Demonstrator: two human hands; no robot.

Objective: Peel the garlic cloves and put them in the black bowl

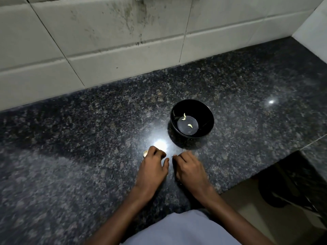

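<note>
A black bowl [203, 114] stands on the dark granite counter [88, 138], just beyond my hands. Two small peeled garlic cloves [184, 116] lie in its bottom. My left hand [154, 165] rests on the counter with its fingers curled down over a pale piece of garlic [145, 153], which peeks out at the hand's left edge. My right hand [188, 167] is close beside it, a little blurred, fingers curled toward the counter. Whatever is under those fingers is hidden.
A tiled wall [106, 41] rises behind the counter. The counter's edge [247, 179] runs diagonally at the right, with floor and a dark object [286, 188] below it. A bright light reflection [160, 145] shines on the granite just ahead of my left hand.
</note>
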